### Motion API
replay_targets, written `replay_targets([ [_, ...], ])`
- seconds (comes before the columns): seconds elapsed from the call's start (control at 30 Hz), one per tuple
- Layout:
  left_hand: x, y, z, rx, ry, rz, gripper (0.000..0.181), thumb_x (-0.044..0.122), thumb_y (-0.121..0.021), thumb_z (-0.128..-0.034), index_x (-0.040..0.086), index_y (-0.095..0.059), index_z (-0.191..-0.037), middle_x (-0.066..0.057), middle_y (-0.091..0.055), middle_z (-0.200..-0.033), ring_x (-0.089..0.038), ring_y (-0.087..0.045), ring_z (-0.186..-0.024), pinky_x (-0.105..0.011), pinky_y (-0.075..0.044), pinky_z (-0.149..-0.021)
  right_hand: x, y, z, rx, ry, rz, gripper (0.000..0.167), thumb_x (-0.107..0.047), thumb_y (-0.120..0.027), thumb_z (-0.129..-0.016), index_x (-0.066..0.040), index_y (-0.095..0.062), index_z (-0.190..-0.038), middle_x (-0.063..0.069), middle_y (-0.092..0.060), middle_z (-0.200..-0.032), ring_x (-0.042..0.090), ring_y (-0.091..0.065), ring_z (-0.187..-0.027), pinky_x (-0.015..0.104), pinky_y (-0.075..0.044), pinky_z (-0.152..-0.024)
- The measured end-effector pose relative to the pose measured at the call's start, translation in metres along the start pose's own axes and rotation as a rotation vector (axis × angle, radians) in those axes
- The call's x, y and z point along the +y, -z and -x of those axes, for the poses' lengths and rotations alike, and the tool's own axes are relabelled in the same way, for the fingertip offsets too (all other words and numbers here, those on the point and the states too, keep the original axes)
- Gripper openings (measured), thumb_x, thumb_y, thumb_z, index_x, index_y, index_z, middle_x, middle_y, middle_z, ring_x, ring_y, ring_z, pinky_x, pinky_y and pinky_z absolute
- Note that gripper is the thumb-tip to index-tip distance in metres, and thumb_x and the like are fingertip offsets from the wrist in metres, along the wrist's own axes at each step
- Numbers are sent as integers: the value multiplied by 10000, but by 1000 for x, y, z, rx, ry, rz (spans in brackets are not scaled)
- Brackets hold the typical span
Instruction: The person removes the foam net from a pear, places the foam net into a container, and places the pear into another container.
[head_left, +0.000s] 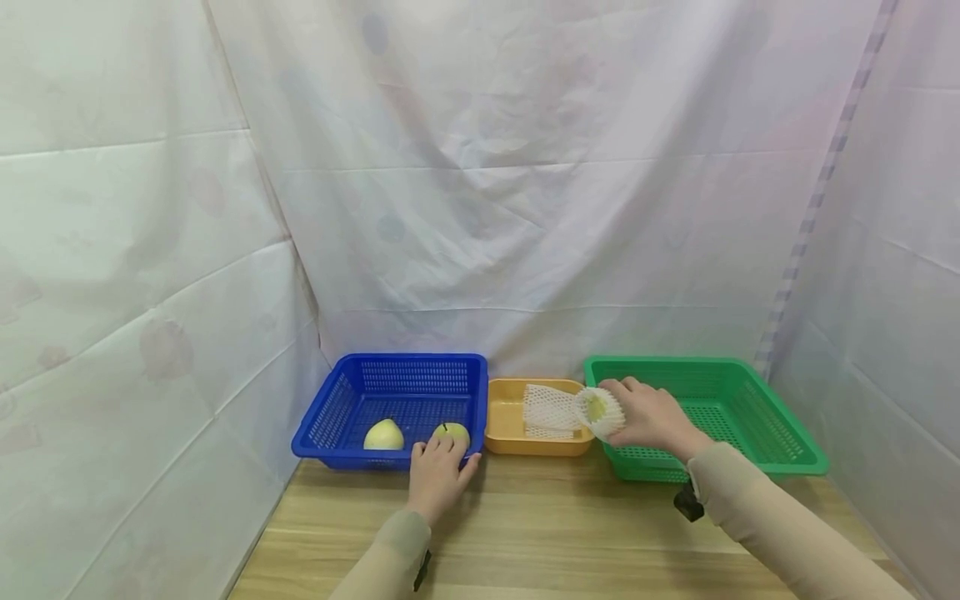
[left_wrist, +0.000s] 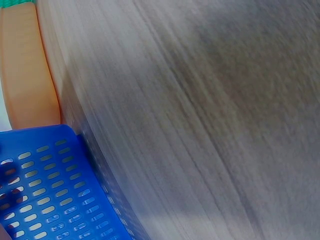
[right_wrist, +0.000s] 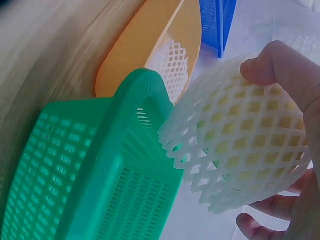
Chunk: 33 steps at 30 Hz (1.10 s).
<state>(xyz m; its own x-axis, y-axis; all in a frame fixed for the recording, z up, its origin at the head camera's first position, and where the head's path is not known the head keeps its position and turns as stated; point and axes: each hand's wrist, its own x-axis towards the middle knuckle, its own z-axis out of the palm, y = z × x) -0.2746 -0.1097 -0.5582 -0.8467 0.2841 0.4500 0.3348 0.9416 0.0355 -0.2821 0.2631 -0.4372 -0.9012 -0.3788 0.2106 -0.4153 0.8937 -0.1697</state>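
In the head view my left hand (head_left: 437,477) reaches over the near rim of the blue basket (head_left: 345,462). Its fingers curl over a yellow-green pear (head_left: 456,433) standing stem up at the basket's right side. A second pear (head_left: 384,435) sits to the left in that basket. My right hand (head_left: 652,417), above the left end of the green basket (head_left: 795,458), grips a pear (right_wrist: 265,120) wrapped in a white foam net (right_wrist: 215,150). The thumb presses the net from one side, with fingers on the other. The left wrist view hides most of the left hand behind the basket wall.
Between the two baskets stands an orange tray (head_left: 517,447), with a loose white foam net (head_left: 551,408) lying in it. All three containers rest on a wooden table (head_left: 540,533). Pale cloth (head_left: 487,208) hangs behind them and along both sides.
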Motion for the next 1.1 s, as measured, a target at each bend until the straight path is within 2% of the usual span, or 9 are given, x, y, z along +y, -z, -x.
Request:
replay_targets([
  [0.3,0,-3,0,37,-2,25,294,488,-557,-941,200,-603,-902,-7,-552,-848,-243,-504,-869,-469,-366,-796,-9,-2,-1,28,30,10,854,-409,-842,-640,-180,-487,-1382,57,-572,-1115,190,-541,-835,447,-434,-659],
  [0.53,0,-4,0,49,-12,11,325,513,-516,-954,205,-609,-908,-6,-556,-850,-240,-511,-859,-464,-371,-789,-14,-4,-2,25,50,38,858,-446,-820,-657,-171,-480,-1395,68,-573,-1151,206,-560,-868,465,-449,-680],
  [1.1,-1,-5,1,40,-6,14,339,527,-495,-959,211,-607,-911,5,-541,-849,-232,-501,-858,-452,-369,-780,-32,-6,-6,-14,65,-7,858,-413,-812,-672,-173,-469,-1422,65,-564,-1164,187,-552,-858,511,-460,-742],
])
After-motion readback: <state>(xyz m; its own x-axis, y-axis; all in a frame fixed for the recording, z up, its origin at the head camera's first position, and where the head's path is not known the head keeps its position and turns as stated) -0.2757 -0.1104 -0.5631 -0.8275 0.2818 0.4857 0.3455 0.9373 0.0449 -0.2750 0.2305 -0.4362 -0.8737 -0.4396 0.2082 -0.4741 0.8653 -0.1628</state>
